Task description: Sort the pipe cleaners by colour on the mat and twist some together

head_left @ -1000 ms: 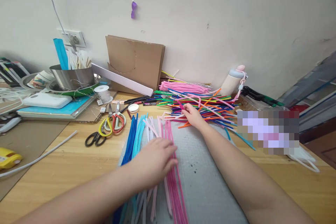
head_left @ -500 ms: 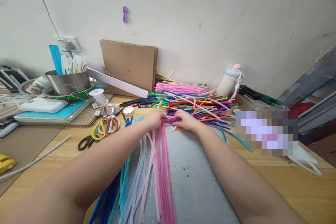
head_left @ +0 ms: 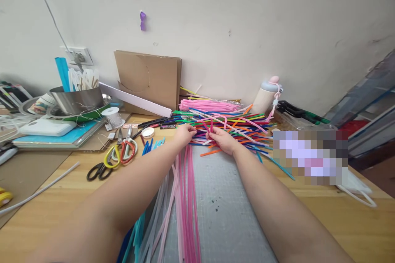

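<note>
1. With our right hand, we are pinching a magenta stem between thumb and fingers, in front of the multicoloured pile.
2. Two magenta tips are rising from that grip: one is pointing nearly straight up, the other leaning up and to the left. We are not managing to tell whether they belong to one stem or two; the rest is blending into the hand and pile.
3. Our left hand is hovering just left of it, fingers curled and tips drawn together; whether it is holding anything, we cannot tell.
4. Below, the pink stems are lying lengthwise on the grey mat, their long axes running away from us towards the wall.
5. The pile's stems are mostly running crosswise, left to right.
6. As for writing, a dark marker is showing pale lettering too small for us to read surely.
7. Beside the spool, small white tags are lying, their print likewise illegible.
</note>
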A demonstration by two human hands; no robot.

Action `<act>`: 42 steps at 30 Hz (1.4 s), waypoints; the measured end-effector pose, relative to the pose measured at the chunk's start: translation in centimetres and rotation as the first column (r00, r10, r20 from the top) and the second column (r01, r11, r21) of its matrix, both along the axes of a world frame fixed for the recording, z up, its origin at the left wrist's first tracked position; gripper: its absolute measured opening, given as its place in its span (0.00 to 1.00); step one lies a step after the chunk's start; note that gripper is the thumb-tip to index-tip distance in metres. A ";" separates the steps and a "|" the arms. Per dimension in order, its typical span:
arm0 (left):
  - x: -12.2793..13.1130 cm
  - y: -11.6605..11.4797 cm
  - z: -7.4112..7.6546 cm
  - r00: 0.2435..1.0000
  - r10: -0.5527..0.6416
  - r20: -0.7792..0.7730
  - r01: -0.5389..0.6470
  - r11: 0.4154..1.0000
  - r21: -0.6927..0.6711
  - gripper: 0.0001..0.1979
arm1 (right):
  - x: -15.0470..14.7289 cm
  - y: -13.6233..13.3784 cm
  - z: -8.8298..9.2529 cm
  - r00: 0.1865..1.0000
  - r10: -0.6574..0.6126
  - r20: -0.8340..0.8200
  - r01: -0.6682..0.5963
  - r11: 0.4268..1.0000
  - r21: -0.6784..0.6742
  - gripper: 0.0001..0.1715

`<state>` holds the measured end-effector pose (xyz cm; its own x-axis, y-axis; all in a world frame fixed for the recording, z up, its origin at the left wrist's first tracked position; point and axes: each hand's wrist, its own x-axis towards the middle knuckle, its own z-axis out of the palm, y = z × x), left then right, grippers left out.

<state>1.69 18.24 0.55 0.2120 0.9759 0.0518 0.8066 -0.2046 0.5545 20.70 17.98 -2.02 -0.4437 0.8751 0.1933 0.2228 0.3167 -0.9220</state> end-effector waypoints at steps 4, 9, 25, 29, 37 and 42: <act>0.5 0.3 -0.2 1.000 0.000 0.008 0.000 0.999 -0.036 0.14 | 0.0 0.1 0.3 0.996 -0.071 -0.057 0.070 0.997 -0.019 0.15; 0.9 -0.4 0.3 1.000 -0.003 0.014 0.003 1.000 -0.020 0.14 | -1.6 0.2 0.0 0.990 -0.141 -0.020 0.141 0.990 0.008 0.15; 1.9 2.0 -1.0 0.985 0.171 -0.002 -0.170 0.979 -0.111 0.14 | -2.3 1.3 -0.8 0.904 -0.380 -0.197 0.350 0.921 -0.170 0.18; 2.2 2.2 -1.1 0.985 0.170 -0.013 -0.171 0.979 -0.112 0.14 | -2.2 1.3 -0.8 0.905 -0.369 -0.211 0.338 0.926 -0.167 0.18; 2.2 1.3 -0.7 0.984 0.137 0.113 -0.139 0.990 0.005 0.14 | -2.0 1.3 -0.7 0.927 -0.329 -0.178 0.332 0.943 -0.013 0.14; 2.4 -0.4 0.0 0.967 0.095 0.236 -0.121 0.988 0.097 0.11 | -1.9 1.1 -0.3 0.942 -0.319 -0.106 0.331 0.936 0.119 0.17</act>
<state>4.09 17.85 0.58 0.0756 0.9779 0.1951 0.6809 -0.1936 0.7063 18.84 19.08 -2.34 -0.1169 0.9324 0.3420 0.2583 0.3610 -0.8961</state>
